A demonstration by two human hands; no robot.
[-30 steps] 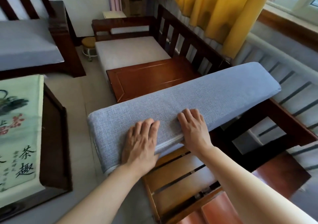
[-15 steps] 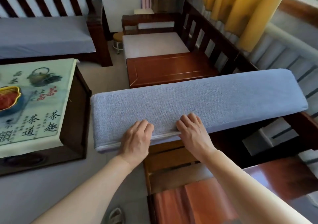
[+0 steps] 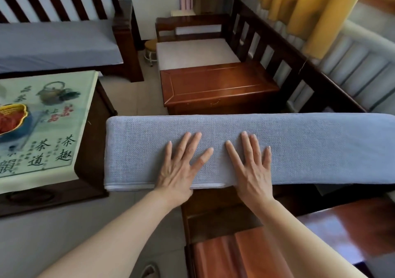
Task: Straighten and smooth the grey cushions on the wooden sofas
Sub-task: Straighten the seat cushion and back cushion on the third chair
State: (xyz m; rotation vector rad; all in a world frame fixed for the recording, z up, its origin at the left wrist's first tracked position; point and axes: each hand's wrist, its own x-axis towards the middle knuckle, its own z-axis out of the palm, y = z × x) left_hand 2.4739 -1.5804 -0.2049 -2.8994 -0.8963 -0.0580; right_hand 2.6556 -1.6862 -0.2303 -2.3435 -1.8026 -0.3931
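Both hands flat on the grey cushion (image 3: 299,147), fingers straight and spread, nothing gripped: left hand (image 3: 181,166) pressing near the middle, right hand (image 3: 252,166) just beside it, palms lapping over the near piped edge. Cushion lying crosswise over the wooden sofa frame (image 3: 215,211), left end jutting out past the frame above the floor (image 3: 132,98), right end running out of view. Beyond it, a polished wooden panel (image 3: 218,85), then a pale seat cushion (image 3: 194,53). Left side: desk (image 3: 94,132) under a printed tea cloth (image 3: 53,128), second sofa with another grey cushion (image 3: 53,44). Yellow curtain (image 3: 310,6) up top right.
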